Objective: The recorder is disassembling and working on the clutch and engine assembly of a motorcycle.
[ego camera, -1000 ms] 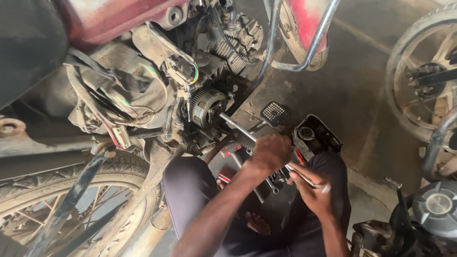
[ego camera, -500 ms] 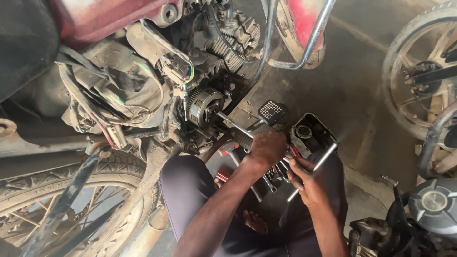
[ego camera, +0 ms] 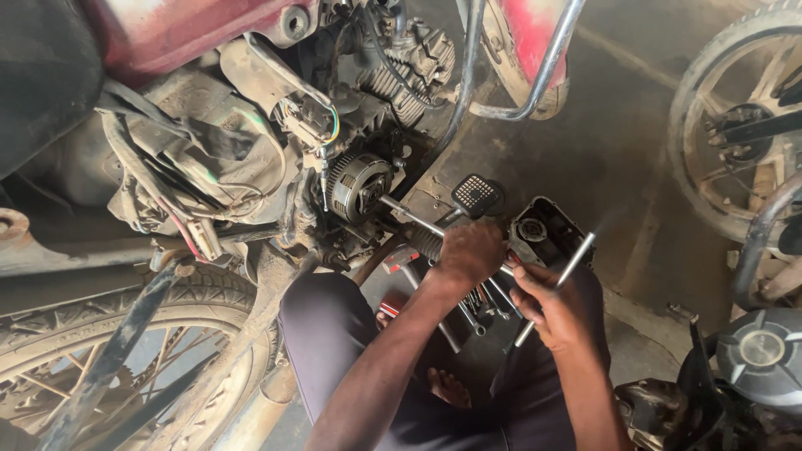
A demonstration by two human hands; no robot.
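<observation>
A red motorcycle stands with its side cover off, baring a round ribbed rotor (ego camera: 357, 184) on the engine. A long metal wrench (ego camera: 409, 215) runs from that rotor down to my left hand (ego camera: 472, 250), which grips its handle end. My right hand (ego camera: 555, 307), just to the right and lower, holds a thin steel rod (ego camera: 576, 259) that slants up to the right. Both hands hover over my knees, which are in dark trousers.
The removed black engine cover (ego camera: 547, 234) lies on the floor beside a square foot pedal (ego camera: 476, 194). Several loose wrenches (ego camera: 480, 305) lie between my legs. The bike's rear tyre (ego camera: 100, 334) is at lower left. Another wheel (ego camera: 735, 142) and a second motorcycle (ego camera: 752, 359) crowd the right.
My right hand has lifted the thin rod off the tool pile and tilted it upward to the right. My left hand stays clamped on the wrench.
</observation>
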